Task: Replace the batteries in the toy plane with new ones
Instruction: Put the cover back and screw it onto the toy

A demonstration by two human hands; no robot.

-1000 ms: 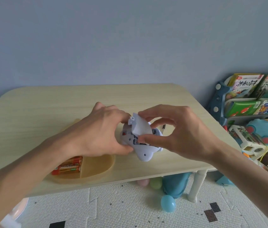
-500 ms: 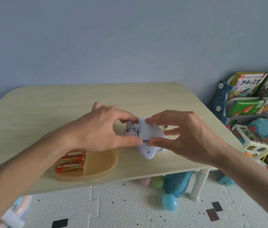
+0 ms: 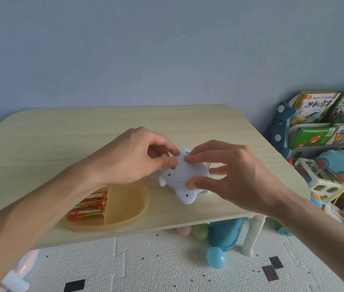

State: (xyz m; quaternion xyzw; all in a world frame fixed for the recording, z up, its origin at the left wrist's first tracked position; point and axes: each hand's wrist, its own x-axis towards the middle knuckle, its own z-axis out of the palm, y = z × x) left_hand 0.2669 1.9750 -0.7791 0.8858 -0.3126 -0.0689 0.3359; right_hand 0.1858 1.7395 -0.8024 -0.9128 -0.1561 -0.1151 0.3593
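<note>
The pale lilac toy plane (image 3: pixel 184 192) lies belly-up on the wooden table (image 3: pixel 82 135), held between both hands. Its flat battery cover (image 3: pixel 186 171) sits flush over the belly. My left hand (image 3: pixel 137 159) pinches the plane's left side, thumb on the cover's edge. My right hand (image 3: pixel 228 173) grips the right side, its forefinger on the cover's top and its thumb at the lower edge. Three orange batteries (image 3: pixel 88 207) lie in the left compartment of a yellow divided dish (image 3: pixel 129 199) near the front edge.
A shelf with picture books (image 3: pixel 318 123) and toy bins stands to the right of the table. Plastic balls (image 3: pixel 215 258) lie on the foam floor mat under the table. A white table leg (image 3: pixel 253 234) is at the front right.
The battery cover, held lifted off the belly a second ago, now lies flat on the plane. Both hands have shifted to press its edges.
</note>
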